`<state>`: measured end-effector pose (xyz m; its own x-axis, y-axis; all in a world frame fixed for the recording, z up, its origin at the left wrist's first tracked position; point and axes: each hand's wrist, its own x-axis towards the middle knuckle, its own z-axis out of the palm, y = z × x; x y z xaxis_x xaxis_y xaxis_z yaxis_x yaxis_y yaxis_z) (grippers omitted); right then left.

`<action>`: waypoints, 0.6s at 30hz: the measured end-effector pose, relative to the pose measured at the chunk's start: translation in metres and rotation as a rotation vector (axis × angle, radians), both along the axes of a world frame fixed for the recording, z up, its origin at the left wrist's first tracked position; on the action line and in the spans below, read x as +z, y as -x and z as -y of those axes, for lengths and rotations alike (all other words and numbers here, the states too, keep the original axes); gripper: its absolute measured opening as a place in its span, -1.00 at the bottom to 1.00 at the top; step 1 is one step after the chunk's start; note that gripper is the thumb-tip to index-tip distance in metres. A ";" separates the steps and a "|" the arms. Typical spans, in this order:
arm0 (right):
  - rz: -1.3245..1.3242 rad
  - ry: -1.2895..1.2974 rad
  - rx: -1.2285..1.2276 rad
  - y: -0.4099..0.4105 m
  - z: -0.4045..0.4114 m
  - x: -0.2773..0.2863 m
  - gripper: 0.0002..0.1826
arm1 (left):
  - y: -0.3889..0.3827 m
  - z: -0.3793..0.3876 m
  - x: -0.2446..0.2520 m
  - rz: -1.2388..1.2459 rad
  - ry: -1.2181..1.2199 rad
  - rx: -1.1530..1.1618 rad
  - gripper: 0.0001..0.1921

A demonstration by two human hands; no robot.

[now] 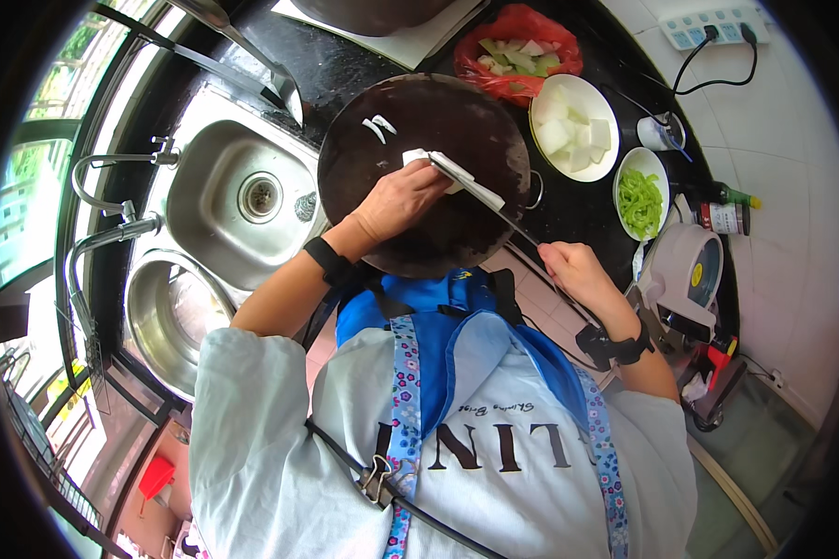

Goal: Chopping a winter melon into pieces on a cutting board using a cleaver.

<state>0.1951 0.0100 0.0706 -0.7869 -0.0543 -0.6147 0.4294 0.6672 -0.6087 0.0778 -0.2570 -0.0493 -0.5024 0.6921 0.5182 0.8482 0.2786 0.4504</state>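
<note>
A round dark chopping board (426,244) lies in front of me at the counter's edge. My left hand (407,195) presses white food pieces (454,164) onto its middle, fingers curled. They look like cut vegetable, but the kind is unclear. In my right hand (575,271) is a kitchen knife (516,225), seen nearly edge-on. Its blade slants up and left to my left fingertips, beside a white slice (488,195). Two thin white strips (377,128) lie apart on the board's far left.
Left of the board is a steel sink (203,189) with a faucet (119,227) and a steel basin (171,314). To the right stand a bowl of white chunks (573,136), a bowl of green strips (640,199) and a red plastic bag (517,52). A metal spatula (280,77) lies far left.
</note>
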 end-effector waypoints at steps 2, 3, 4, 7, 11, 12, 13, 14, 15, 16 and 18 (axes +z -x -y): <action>-0.008 -0.014 0.001 -0.001 0.001 0.001 -0.53 | 0.000 0.001 -0.002 -0.019 -0.002 -0.011 -0.76; -0.012 -0.031 0.000 -0.002 0.002 0.002 -0.54 | -0.001 0.000 -0.002 -0.012 0.006 -0.008 -0.76; -0.012 -0.032 -0.001 -0.003 0.002 0.003 -0.54 | -0.001 0.000 -0.003 -0.004 0.014 -0.005 -0.75; -0.029 -0.086 0.019 -0.005 0.003 0.005 -0.54 | 0.000 -0.001 -0.004 -0.015 0.004 -0.002 -0.75; 0.052 -0.039 0.012 -0.002 0.003 0.005 -0.50 | 0.000 0.000 -0.004 0.005 -0.004 -0.016 -0.75; 0.064 -0.046 0.026 -0.001 0.004 0.005 -0.48 | 0.000 0.000 -0.003 0.001 0.004 -0.013 -0.76; 0.068 -0.049 0.024 -0.001 0.004 0.004 -0.48 | 0.000 0.000 -0.003 -0.003 0.013 -0.009 -0.77; 0.079 -0.013 0.008 0.000 0.003 0.003 -0.46 | 0.000 0.000 -0.003 0.001 0.009 -0.009 -0.77; 0.090 0.025 -0.009 0.001 0.002 0.000 -0.44 | 0.001 0.000 -0.003 -0.016 0.010 -0.006 -0.77; 0.094 0.023 -0.011 0.003 0.003 -0.001 -0.44 | 0.001 -0.001 -0.003 -0.034 0.011 -0.001 -0.77; 0.099 0.064 0.005 0.010 0.007 -0.008 -0.41 | 0.000 -0.001 -0.003 -0.023 -0.008 0.003 -0.76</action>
<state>0.1847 0.0028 0.0631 -0.7220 -0.0996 -0.6846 0.4864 0.6307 -0.6047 0.0774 -0.2564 -0.0528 -0.4925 0.6864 0.5350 0.8575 0.2776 0.4332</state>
